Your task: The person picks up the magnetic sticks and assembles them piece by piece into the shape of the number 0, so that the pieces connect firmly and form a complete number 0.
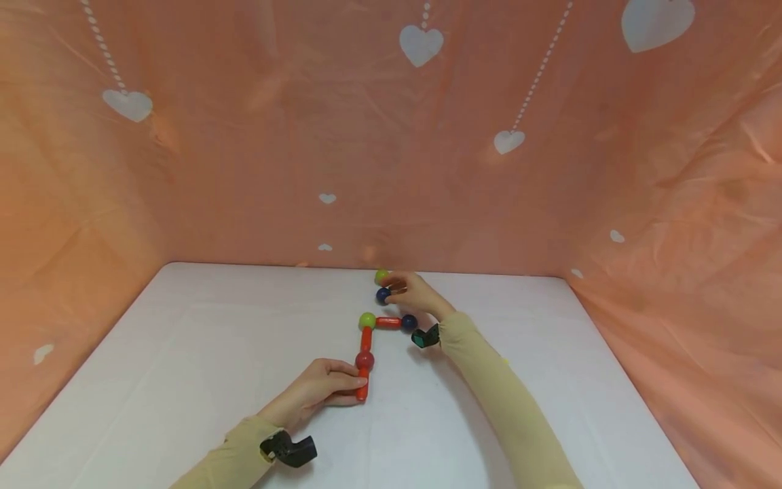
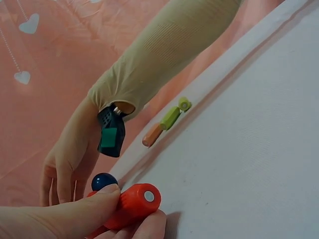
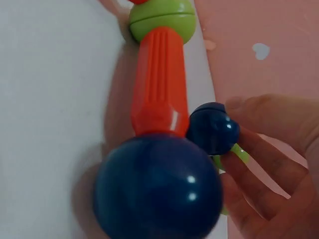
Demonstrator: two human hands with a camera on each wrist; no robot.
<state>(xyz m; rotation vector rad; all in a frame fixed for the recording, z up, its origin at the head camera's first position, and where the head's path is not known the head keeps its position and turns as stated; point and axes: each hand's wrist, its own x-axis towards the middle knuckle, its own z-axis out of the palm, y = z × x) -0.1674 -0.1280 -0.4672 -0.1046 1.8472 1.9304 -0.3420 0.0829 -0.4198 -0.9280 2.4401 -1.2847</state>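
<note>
My left hand pinches the lower red rod of a magnetic building set between thumb and fingers; a pale disc shows at its free end in the left wrist view. Above it run a red ball, another red rod and a green ball. From there a third red rod goes sideways to a dark blue ball. Farther back, my right hand holds a second dark blue ball between thumb and fingers. Partly behind its fingers is another green ball.
In the left wrist view, an orange rod, a green rod and another green piece lie under the right forearm. A pink curtain with white hearts surrounds the white table at the back and sides.
</note>
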